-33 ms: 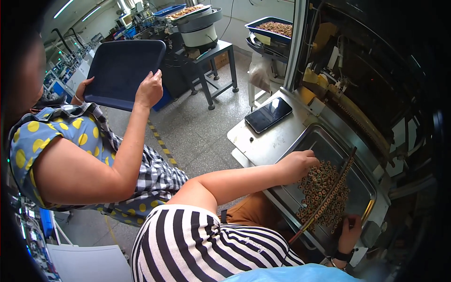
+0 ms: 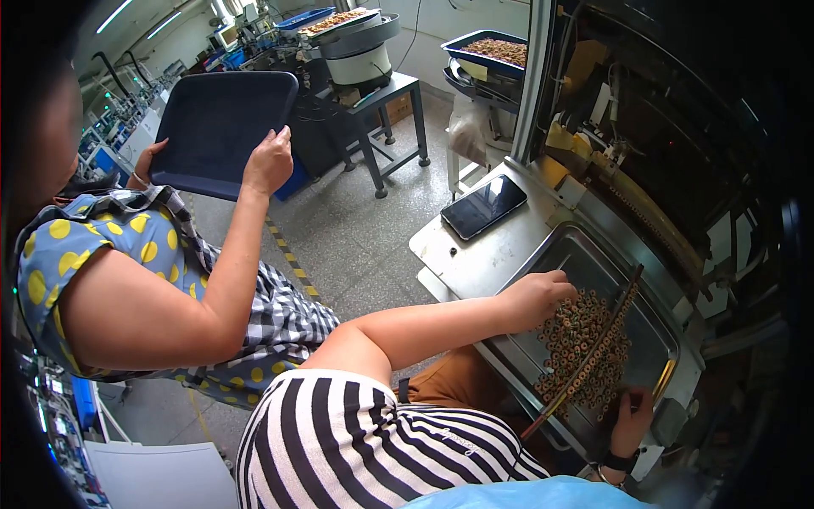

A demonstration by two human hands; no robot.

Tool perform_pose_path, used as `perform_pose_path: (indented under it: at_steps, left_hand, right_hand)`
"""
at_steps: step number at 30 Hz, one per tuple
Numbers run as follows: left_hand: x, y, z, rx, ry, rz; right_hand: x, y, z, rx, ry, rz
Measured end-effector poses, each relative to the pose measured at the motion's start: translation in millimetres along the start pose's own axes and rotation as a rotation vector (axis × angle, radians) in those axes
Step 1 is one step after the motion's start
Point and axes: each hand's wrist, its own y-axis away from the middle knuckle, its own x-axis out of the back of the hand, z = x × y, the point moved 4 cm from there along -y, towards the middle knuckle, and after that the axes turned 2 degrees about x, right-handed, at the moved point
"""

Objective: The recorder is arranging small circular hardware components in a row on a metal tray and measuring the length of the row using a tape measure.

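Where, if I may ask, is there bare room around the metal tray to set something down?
The ledge is bare between the black phone and the metal tray, and so is the tray's far end, beyond the ring pile. Mid-tray is crowded: a rod crosses the pile, with the left hand and right hand at its edges.

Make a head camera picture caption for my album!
Left hand and right hand at a tray of small rings; another person holds a dark tray.
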Motion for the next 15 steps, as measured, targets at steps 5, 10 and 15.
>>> perform_pose_path:
  at_steps: [5,10,15]
  left_hand:
    - [0.7,-1.8,2.2,-0.063,0.064,0.012]
    - [-0.8,1.6,-4.2,-0.061,0.044,-0.028]
    - [-2.9,1.4,-7.3,-0.110,0.063,0.030]
  right_hand:
    - [2.9,0.6,13.3,0.024,-0.108,0.104]
    - [3.6,0.5,14.7,-0.049,-0.104,0.071]
    - [5.0,2.0,16.6,0.030,-0.096,0.101]
